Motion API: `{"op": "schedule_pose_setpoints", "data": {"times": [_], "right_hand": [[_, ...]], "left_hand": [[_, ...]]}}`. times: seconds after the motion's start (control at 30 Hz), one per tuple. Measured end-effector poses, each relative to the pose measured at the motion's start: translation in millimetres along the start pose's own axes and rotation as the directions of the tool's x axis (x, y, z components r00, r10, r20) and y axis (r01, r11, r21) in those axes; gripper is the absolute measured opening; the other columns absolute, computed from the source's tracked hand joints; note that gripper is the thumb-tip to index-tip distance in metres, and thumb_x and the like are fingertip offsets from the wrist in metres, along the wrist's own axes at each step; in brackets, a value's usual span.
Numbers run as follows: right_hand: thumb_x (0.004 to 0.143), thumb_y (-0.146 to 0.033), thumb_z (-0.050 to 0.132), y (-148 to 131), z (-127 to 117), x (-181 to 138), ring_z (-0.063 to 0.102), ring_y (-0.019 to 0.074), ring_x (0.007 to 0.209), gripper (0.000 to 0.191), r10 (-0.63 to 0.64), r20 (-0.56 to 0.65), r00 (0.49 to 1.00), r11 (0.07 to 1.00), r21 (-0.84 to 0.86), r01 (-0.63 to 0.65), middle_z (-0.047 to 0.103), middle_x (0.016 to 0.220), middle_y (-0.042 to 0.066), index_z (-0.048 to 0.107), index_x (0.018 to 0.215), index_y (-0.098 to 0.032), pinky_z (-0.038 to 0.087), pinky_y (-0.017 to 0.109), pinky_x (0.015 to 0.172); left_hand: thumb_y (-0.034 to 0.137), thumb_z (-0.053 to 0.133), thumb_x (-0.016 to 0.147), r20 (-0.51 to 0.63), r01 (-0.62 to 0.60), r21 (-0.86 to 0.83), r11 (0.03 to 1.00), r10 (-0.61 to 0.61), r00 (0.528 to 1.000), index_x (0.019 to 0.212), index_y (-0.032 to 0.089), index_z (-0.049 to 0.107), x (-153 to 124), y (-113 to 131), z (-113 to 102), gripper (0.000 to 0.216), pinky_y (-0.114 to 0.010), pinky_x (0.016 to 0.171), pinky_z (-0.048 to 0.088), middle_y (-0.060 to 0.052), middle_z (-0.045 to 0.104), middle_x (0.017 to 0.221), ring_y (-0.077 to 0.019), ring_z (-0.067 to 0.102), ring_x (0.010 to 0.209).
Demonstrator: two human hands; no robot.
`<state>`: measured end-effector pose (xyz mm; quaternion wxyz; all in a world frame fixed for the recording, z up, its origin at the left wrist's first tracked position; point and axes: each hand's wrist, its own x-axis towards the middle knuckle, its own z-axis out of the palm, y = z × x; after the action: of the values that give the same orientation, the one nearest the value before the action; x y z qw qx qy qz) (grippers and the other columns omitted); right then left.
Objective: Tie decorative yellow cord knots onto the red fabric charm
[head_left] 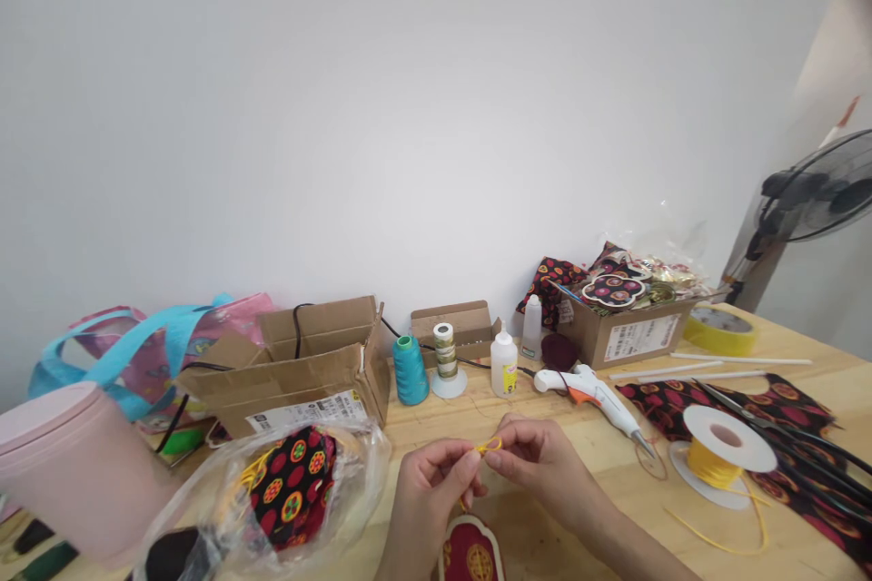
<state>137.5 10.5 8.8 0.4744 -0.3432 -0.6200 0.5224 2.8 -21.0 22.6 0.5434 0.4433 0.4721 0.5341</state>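
My left hand (446,477) and my right hand (538,458) meet at the bottom centre, both pinching a yellow cord (491,445). A small loop of the cord shows between the fingertips. Below the left hand, a red fabric tag (470,554) with a cream border and gold emblem hangs or lies under the cord; its lower part is cut off by the frame. Right of my hands a white spool of yellow cord (715,463) stands on the table, a loose tail lying beside it. A white glue gun (599,395) lies behind the right hand.
Behind stand a teal thread cone (410,372), a glue bottle (504,363) and a cardboard box (627,336) full of fabric pieces. Black scissors (804,445) lie on patterned cloth at right. At left are a plastic bag (368,463), an open box (306,386) and a pink bin (82,472).
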Motion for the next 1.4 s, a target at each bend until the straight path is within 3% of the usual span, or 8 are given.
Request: {"op": "schedule_pose_setpoints", "data": {"times": [0.3, 0.4, 0.63, 0.83, 1.2, 1.4], "right_hand": [[0.059, -0.036, 0.063, -4.0, -1.3, 1.1, 0.047, 0.0105, 0.054, 0.021, 0.051, 0.021, 0.998, 0.998, 0.04, -0.052, 0.051, 0.055, -0.001, 0.06, 0.055, -0.015, 0.036, 0.022, 0.051], [0.059, -0.034, 0.063, -2.0, -1.4, 1.1, 0.045, 0.0097, 0.053, 0.02, 0.062, 0.017, 0.998, 0.997, 0.039, -0.063, 0.05, 0.055, -0.002, 0.06, 0.055, -0.015, 0.034, 0.021, 0.05], [0.06, -0.031, 0.063, -0.1, -0.9, 0.8, 0.042, 0.0084, 0.052, 0.019, 0.051, 0.006, 0.999, 0.998, 0.021, -0.051, 0.047, 0.055, -0.003, 0.058, 0.055, -0.013, 0.031, 0.021, 0.049], [0.061, -0.031, 0.062, 2.5, -0.7, 0.8, 0.039, 0.0078, 0.05, 0.021, 0.046, 0.011, 0.999, 0.999, -0.006, -0.045, 0.045, 0.053, -0.003, 0.055, 0.054, -0.013, 0.029, 0.021, 0.048], [0.062, -0.032, 0.061, 1.8, -2.1, -0.7, 0.043, 0.0099, 0.053, 0.019, 0.067, 0.04, 0.997, 0.997, 0.019, -0.068, 0.049, 0.055, -0.002, 0.059, 0.055, -0.014, 0.032, 0.022, 0.051], [0.061, -0.031, 0.063, 2.1, -2.5, -0.6, 0.045, 0.01, 0.053, 0.018, 0.121, 0.06, 0.991, 0.99, 0.06, -0.124, 0.052, 0.057, -0.001, 0.06, 0.058, -0.013, 0.032, 0.022, 0.051]], "left_hand": [[0.028, 0.063, 0.059, 0.023, -0.115, 0.158, 0.981, 0.112, 0.993, 0.064, 0.013, 0.064, 4.6, -7.2, -4.7, 0.016, -0.017, 0.041, 0.035, 0.001, 0.054, 0.051, -0.008, 0.044, 0.044], [0.028, 0.062, 0.059, 0.015, -0.103, 0.165, 0.981, 0.102, 0.995, 0.062, 0.012, 0.064, 3.9, -4.5, -3.0, 0.016, -0.017, 0.041, 0.035, 0.0, 0.054, 0.051, -0.0085, 0.044, 0.044], [0.025, 0.059, 0.064, 0.089, 0.046, -0.046, 0.998, -0.042, 0.995, 0.061, 0.011, 0.061, 4.3, -7.4, -4.1, 0.015, -0.018, 0.047, 0.036, 0.002, 0.052, 0.046, -0.0066, 0.043, 0.043], [0.021, 0.059, 0.065, 0.145, 0.107, -0.223, 0.969, -0.076, 0.986, 0.058, 0.011, 0.061, 6.6, -15.4, -6.8, 0.013, -0.02, 0.048, 0.04, 0.003, 0.051, 0.048, -0.0047, 0.04, 0.04], [0.018, 0.058, 0.066, 0.165, 0.173, -0.299, 0.939, -0.128, 0.978, 0.058, 0.009, 0.06, 6.5, -9.8, -5.6, 0.012, -0.021, 0.047, 0.042, 0.002, 0.052, 0.048, -0.0043, 0.04, 0.039], [0.02, 0.059, 0.065, 0.146, 0.129, -0.247, 0.96, -0.095, 0.985, 0.058, 0.01, 0.06, 8.5, -14.1, -6.8, 0.012, -0.02, 0.046, 0.041, 0.003, 0.049, 0.046, -0.0043, 0.04, 0.039]]}}
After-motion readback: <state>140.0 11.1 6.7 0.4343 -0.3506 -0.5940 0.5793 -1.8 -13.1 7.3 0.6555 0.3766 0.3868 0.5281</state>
